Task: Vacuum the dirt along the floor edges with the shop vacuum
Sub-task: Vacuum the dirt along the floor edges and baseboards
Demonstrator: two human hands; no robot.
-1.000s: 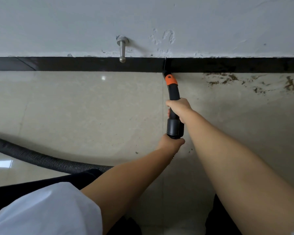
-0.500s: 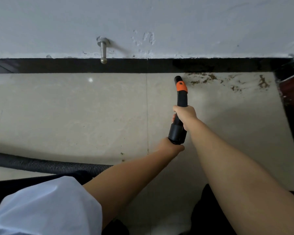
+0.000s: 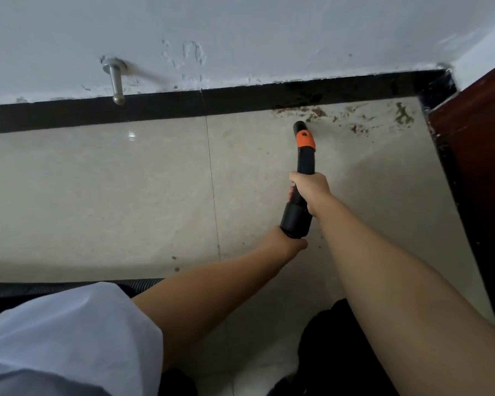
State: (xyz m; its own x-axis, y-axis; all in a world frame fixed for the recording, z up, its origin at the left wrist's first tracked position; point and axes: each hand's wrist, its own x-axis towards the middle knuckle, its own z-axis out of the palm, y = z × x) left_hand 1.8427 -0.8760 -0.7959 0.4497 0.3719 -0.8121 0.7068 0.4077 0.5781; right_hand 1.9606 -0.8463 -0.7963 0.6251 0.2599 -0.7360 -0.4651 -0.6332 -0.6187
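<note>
One vacuum nozzle, black with one orange band. One ribbed hose, partly hidden behind the sleeve. Two hands on the nozzle: one right hand gripping mid-way, one left hand at the wide rear end, fingers hidden. One white sleeve. One metal door stopper on the wall. One black baseboard strip along the wall. One dark red door edge. Several patches of brown dirt, too scattered to count exactly. One tile seam across the floor.

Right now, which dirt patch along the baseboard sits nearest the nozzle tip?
The brown clump just right of the nozzle tip, beside the baseboard; the dark smear lies off toward the corner.
</note>
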